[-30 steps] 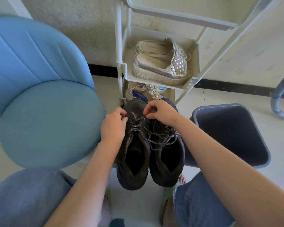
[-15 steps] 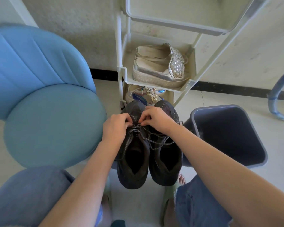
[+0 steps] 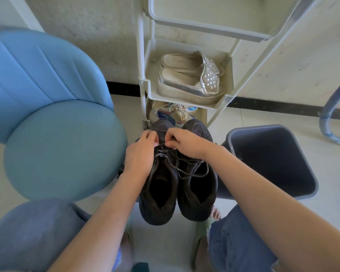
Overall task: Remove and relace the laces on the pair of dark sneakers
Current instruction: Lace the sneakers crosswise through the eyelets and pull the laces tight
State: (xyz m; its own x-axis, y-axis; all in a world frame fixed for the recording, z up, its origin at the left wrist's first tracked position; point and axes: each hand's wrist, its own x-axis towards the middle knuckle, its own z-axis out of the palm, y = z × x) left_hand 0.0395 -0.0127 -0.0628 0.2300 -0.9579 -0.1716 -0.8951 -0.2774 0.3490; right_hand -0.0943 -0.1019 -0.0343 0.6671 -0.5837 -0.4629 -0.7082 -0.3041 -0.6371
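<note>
Pinching the lace [image 3: 163,153] at the toe end of the eyelet rows, both hands meet over the left sneaker [image 3: 157,195]. The left hand [image 3: 141,154] has its fingers curled in, tips closed on the cord, and the right hand [image 3: 188,143] nips the same cord between thumb and forefinger, knuckles raised. The lace is a round braided cord, dark grey with pale flecks, and its slack trails in loose loops across the throat of the right sneaker [image 3: 197,193]; whether that shoe carries a lace of its own cannot be told. The two sneakers stand side by side and touching on the pale floor [image 3: 234,118] directly in front of the shoe rack [image 3: 143,85], toes towards its bottom shelf and heels towards the person. They are low and rounded, of matt near-black fabric with stitched toe panels, padded collars and dark open mouths. The rack itself is cream plastic, with slim posts and shallow trays with raised lips. On its middle tray lie silver platform slip-ons [image 3: 186,83] – metallic uppers, studded tongues, woven rope-like soles – and on the bottom tray sits a multicoloured trainer [image 3: 171,112] with glittery gold laces. Left of the rack is a blue chair [image 3: 65,150] with a smooth round padded seat and a curved seamed back. Right of the rack a grey bin [image 3: 259,127] of hard plastic, squarish with rounded corners, stands just beside the right sneaker. Nearest the camera, well in front of the rack, are faded jeans [image 3: 31,236] with a frayed hem and a green slipper [image 3: 198,234].
</note>
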